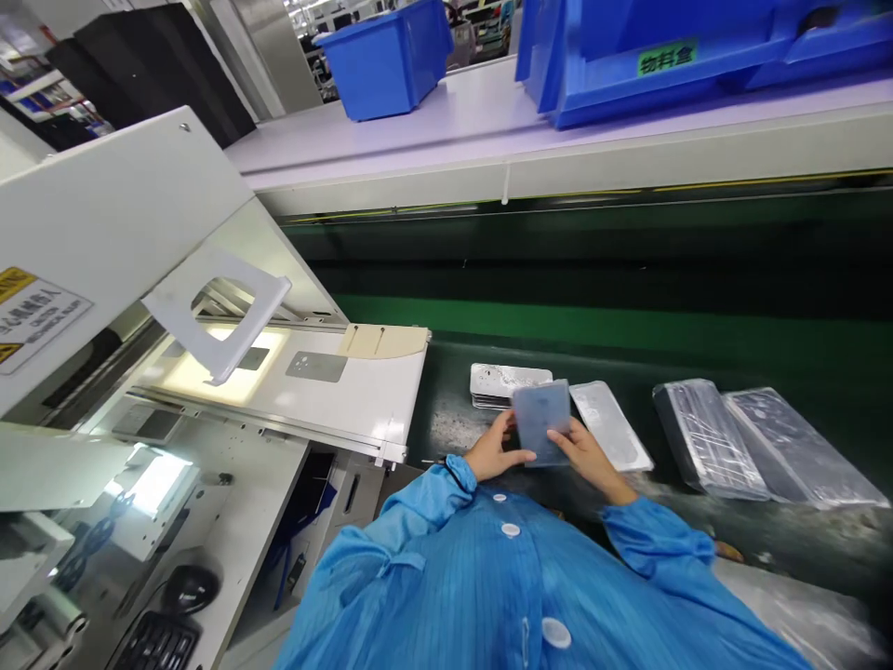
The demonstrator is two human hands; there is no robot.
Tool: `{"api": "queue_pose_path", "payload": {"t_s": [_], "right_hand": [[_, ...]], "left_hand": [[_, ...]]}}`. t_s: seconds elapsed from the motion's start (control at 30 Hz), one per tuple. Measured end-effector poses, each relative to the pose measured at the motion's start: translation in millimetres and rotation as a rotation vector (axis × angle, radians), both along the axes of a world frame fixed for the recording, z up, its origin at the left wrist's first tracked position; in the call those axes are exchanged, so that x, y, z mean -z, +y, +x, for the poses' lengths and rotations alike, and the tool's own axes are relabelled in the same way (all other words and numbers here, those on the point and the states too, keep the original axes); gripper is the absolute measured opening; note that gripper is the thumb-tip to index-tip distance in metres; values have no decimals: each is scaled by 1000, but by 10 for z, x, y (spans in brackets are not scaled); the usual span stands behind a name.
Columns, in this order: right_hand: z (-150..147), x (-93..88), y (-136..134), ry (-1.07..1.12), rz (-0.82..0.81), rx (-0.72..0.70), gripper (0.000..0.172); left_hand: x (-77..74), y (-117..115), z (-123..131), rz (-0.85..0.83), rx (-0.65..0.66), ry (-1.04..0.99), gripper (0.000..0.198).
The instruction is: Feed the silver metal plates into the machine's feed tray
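Upright between my two hands is a blue-grey flat rectangular panel (540, 419) with rounded corners. My left hand (497, 448) grips its left edge, with the thumb on the near face. From the other side, my right hand (584, 454) pinches it, thumb pressed on its front. Just behind my left hand lies a stack of thin silvery plates (508, 377), partly covered by the panel. A pale tray-like plate (611, 426) rests slanted beside my right hand.
Two plastic-wrapped dark packs (712, 437) (802, 447) lie on the green bench to the right. On the left stands a machine with a white conveyor (377, 400) carrying grey plates (316, 367). Blue bins (391, 60) sit on the shelf above.
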State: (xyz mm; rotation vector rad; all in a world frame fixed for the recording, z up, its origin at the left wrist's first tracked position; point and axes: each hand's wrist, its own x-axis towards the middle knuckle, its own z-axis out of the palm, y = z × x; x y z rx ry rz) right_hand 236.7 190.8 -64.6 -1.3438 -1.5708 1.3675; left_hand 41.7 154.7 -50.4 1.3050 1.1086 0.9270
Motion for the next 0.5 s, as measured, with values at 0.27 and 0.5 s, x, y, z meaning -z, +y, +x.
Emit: {"api": "queue_pose_path", "payload": {"t_s": [0.27, 0.5], "right_hand": [[-517, -69, 163, -432, 614, -226, 29], [-380, -115, 587, -844, 691, -327, 43]], "left_hand": [[223, -113, -515, 18, -295, 25, 23], [483, -116, -610, -53, -262, 47, 26]]}}
